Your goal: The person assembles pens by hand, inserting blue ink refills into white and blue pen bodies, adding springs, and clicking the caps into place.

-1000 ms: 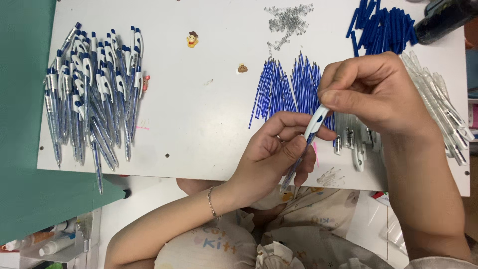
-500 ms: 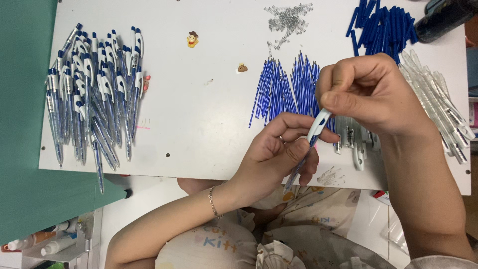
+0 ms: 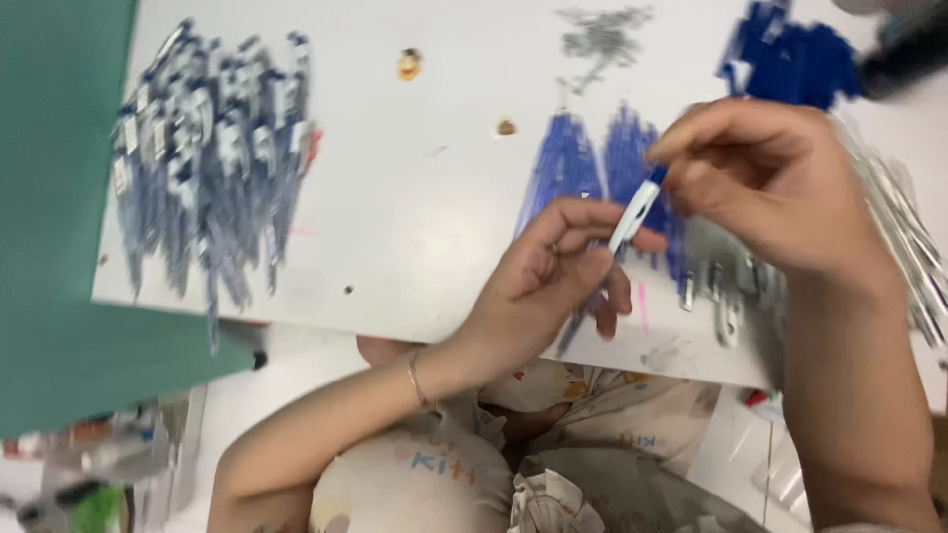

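Note:
My left hand [image 3: 553, 281] grips a white pen with a blue tip [image 3: 634, 209] over the near edge of the white board [image 3: 425, 207]. My right hand [image 3: 765, 183] pinches the pen's blue top end between thumb and fingers. Behind the hands lies a pile of blue refills [image 3: 583, 163]. A row of clear pen barrels [image 3: 904, 247] lies at the right, partly hidden by my right arm. The picture is blurred by motion.
A big heap of finished white and blue pens [image 3: 207, 168] lies on the left of the board. A small pile of grey springs [image 3: 602, 35] and blue caps [image 3: 790, 59] sit at the far edge. A green mat [image 3: 49, 247] lies to the left.
The view has shifted down and right and blurred. Both hands stay on the pen; the right fingers have slid up to its blue top.

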